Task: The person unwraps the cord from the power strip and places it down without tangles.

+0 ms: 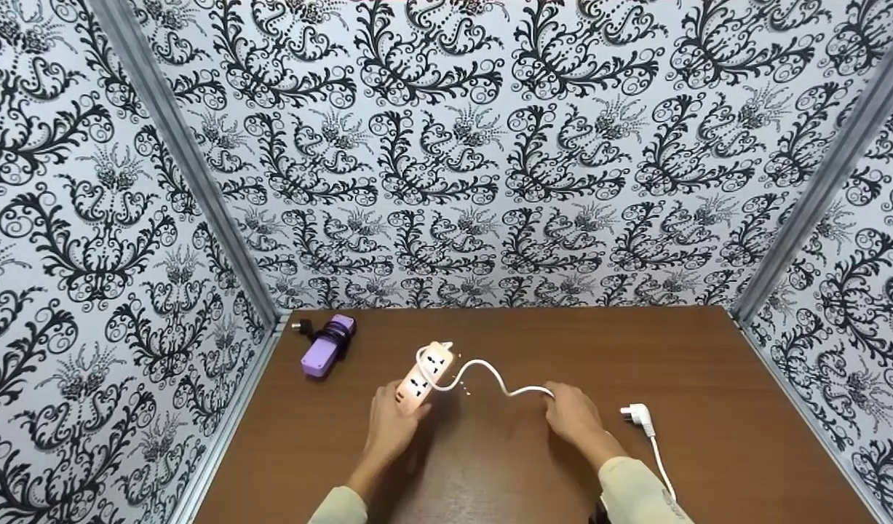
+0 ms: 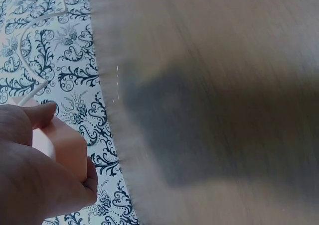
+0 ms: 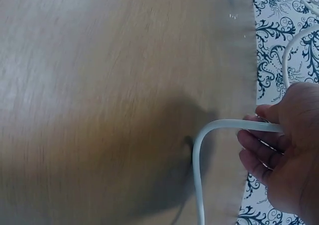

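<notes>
A pale peach power strip [image 1: 426, 378] with white-faced sockets is tilted above the table, its near end gripped by my left hand [image 1: 393, 422]. In the left wrist view the thumb and fingers wrap the strip's end [image 2: 70, 148]. A white cord [image 1: 490, 367] leaves the strip's far end, loops over the sockets and waves across to my right hand [image 1: 573, 415]. My right hand holds the cord with curled fingers; in the right wrist view the cord [image 3: 197, 165] bends down out of the palm. The white plug [image 1: 640, 415] lies on the table to the right of that hand.
A purple power strip [image 1: 321, 356] wound with black cord lies at the table's back left, its black plug [image 1: 300, 325] beside it. Patterned walls [image 1: 446, 182] with grey metal posts [image 1: 191, 167] enclose the brown table [image 1: 672, 349] at the back and sides.
</notes>
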Available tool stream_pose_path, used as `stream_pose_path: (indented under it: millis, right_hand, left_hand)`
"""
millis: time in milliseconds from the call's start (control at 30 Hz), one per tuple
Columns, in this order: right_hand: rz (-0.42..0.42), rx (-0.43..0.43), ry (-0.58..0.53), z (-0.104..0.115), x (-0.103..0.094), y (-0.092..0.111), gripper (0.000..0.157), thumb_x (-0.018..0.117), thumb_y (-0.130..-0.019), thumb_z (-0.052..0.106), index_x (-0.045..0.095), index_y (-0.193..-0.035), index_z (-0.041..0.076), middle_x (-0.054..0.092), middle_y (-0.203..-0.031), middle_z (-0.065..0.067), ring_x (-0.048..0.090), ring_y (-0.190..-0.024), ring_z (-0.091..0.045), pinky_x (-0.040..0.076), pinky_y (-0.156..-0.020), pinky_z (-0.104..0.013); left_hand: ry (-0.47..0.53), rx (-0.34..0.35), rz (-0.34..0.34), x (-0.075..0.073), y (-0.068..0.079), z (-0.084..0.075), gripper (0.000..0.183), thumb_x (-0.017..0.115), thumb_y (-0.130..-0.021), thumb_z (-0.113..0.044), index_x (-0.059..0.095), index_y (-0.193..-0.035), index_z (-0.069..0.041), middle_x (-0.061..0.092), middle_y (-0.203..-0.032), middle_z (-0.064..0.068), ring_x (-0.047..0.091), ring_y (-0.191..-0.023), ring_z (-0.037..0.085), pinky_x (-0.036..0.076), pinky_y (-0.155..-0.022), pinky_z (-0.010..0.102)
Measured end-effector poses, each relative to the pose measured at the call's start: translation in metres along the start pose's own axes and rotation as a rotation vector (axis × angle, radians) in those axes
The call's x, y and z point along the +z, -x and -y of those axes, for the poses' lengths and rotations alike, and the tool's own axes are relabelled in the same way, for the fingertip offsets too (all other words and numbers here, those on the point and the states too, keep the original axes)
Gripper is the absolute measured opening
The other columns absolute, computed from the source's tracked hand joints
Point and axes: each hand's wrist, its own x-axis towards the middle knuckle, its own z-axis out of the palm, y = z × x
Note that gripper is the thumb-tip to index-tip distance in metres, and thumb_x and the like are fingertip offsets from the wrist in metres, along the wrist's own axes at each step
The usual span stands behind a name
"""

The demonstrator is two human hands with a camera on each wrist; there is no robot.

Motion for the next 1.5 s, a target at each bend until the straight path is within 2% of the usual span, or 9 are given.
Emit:
stream_pose_path:
  millis: [267, 500, 700, 800, 900, 1033, 1167, 1267, 1500]
  right_hand:
    - [0.023, 0.024, -0.018, 0.004, -0.001, 0.001, 0.011, 0.070, -0.100, 0.013, 0.067, -0.089, 0.012, 0.068, -0.080, -0.003, 0.060, -0.076, -0.022, 0.049, -0.069, -0.049]
    - [0.027, 0.017, -0.037, 0.004, -0.004, 0.005, 0.018, 0.070, -0.101, 0.020, 0.064, -0.086, 0.014, 0.063, -0.076, -0.002, 0.057, -0.074, -0.021, 0.048, -0.068, -0.046]
    - [0.062, 0.019, -0.062, -0.002, -0.009, 0.010, 0.018, 0.071, -0.102, 0.023, 0.066, -0.087, 0.015, 0.063, -0.075, 0.002, 0.056, -0.072, -0.017, 0.047, -0.068, -0.042]
    - [0.086, 0.058, -0.112, -0.006, -0.014, 0.009, 0.019, 0.071, -0.103, 0.027, 0.067, -0.088, 0.015, 0.066, -0.070, 0.001, 0.061, -0.065, -0.015, 0.048, -0.066, -0.039]
    - [0.066, 0.069, -0.113, -0.012, -0.017, 0.008, 0.022, 0.070, -0.103, 0.031, 0.070, -0.087, 0.016, 0.070, -0.072, -0.001, 0.066, -0.067, -0.017, 0.050, -0.068, -0.040]
    - [0.035, 0.034, -0.057, -0.024, -0.017, 0.007, 0.024, 0.071, -0.102, 0.032, 0.074, -0.085, 0.016, 0.072, -0.082, -0.001, 0.067, -0.080, -0.022, 0.052, -0.073, -0.048]
    - [0.051, 0.042, -0.048, -0.035, -0.016, 0.009, 0.026, 0.072, -0.101, 0.031, 0.072, -0.080, 0.015, 0.070, -0.078, -0.001, 0.062, -0.077, -0.021, 0.050, -0.071, -0.046]
    - [0.075, 0.057, -0.053, -0.040, -0.016, 0.012, 0.027, 0.073, -0.101, 0.030, 0.072, -0.079, 0.014, 0.069, -0.078, 0.000, 0.057, -0.075, -0.020, 0.048, -0.071, -0.043]
    - [0.160, 0.073, -0.061, -0.039, -0.019, 0.016, 0.027, 0.075, -0.100, 0.029, 0.068, -0.077, 0.014, 0.064, -0.074, 0.002, 0.051, -0.071, -0.018, 0.042, -0.068, -0.038]
  left_hand:
    - [0.030, 0.011, 0.099, 0.000, 0.000, 0.004, 0.061, 0.086, -0.089, -0.033, 0.064, -0.131, 0.005, 0.064, -0.116, 0.019, 0.059, -0.107, 0.028, 0.050, -0.093, 0.045]
    - [0.081, 0.070, 0.054, -0.006, -0.004, 0.006, 0.040, 0.086, -0.085, -0.011, 0.063, -0.116, 0.000, 0.062, -0.106, 0.014, 0.056, -0.095, 0.020, 0.045, -0.083, 0.032]
    - [-0.237, 0.277, 0.038, -0.012, -0.010, 0.012, 0.036, 0.087, -0.082, -0.009, 0.057, -0.103, -0.008, 0.068, -0.090, 0.008, 0.067, -0.079, 0.026, 0.054, -0.069, 0.043]
    - [-0.418, 0.412, 0.053, -0.016, -0.015, 0.019, 0.043, 0.087, -0.079, -0.008, 0.053, -0.105, -0.008, 0.070, -0.083, 0.010, 0.071, -0.070, 0.035, 0.055, -0.060, 0.050]
    - [-0.554, 0.466, 0.071, -0.021, -0.019, 0.028, 0.056, 0.090, -0.074, -0.009, 0.050, -0.112, -0.009, 0.072, -0.078, 0.015, 0.072, -0.065, 0.041, 0.055, -0.056, 0.053]
    - [-0.686, 0.441, 0.076, -0.025, -0.024, 0.044, 0.066, 0.092, -0.070, -0.012, 0.047, -0.118, -0.007, 0.071, -0.072, 0.019, 0.071, -0.063, 0.043, 0.055, -0.055, 0.054]
    - [-0.735, 0.400, 0.055, -0.025, -0.027, 0.062, 0.060, 0.088, -0.073, -0.010, 0.048, -0.116, -0.002, 0.070, -0.084, 0.019, 0.071, -0.075, 0.043, 0.057, -0.069, 0.054]
    - [-0.732, 0.368, 0.052, -0.024, -0.028, 0.073, 0.052, 0.082, -0.077, -0.008, 0.050, -0.117, 0.002, 0.067, -0.098, 0.022, 0.068, -0.092, 0.044, 0.053, -0.082, 0.058]
    - [-0.614, 0.291, 0.156, -0.025, -0.030, 0.085, 0.054, 0.080, -0.088, -0.021, 0.056, -0.130, 0.002, 0.059, -0.118, 0.029, 0.057, -0.111, 0.049, 0.047, -0.089, 0.067]
